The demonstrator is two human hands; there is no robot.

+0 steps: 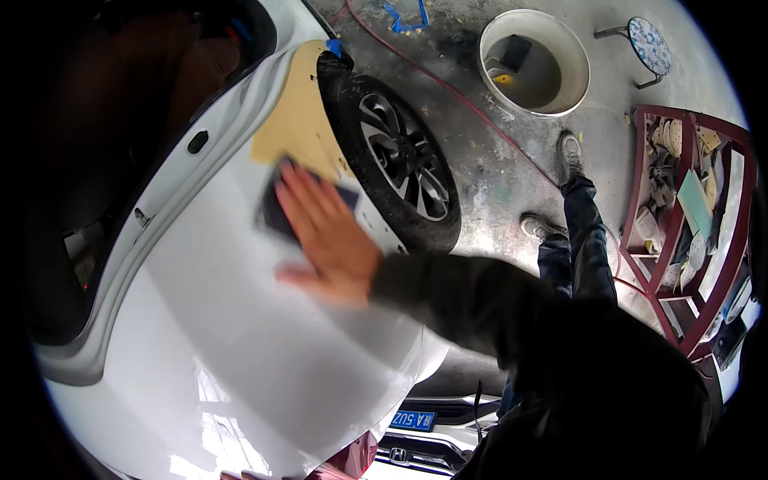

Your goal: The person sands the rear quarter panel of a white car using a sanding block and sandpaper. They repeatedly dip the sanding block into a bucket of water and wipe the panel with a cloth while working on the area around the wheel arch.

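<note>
Right hand (332,248): laid flat, palm down, fingers extended over a dark pad (278,220); nothing clenched. Hand and pad are motion-blurred. Pad is set on the white car panel (264,336), just below the tan patch (292,120), beside the wheel (404,156). Left hand (234,477): only a sliver is seen at the lower edge, against the panel; grip can't be told.

Writing: one blue licence plate (414,421) with white characters is seen at the front of a second white car (460,436), partly cut off by the panel edge. A chrome emblem (398,455) is mounted on its grille. Small print elsewhere can't be made out.

Surroundings: a round tub (586,72) is stood on the floor with a black block (516,53) and a yellow item (502,79) inside. A patterned stool (649,46) is placed near it. Worn discs and a teal sheet (694,204) are stacked in the dark-red rack (640,184). A red hose (448,92) is laid across the floor.
</note>
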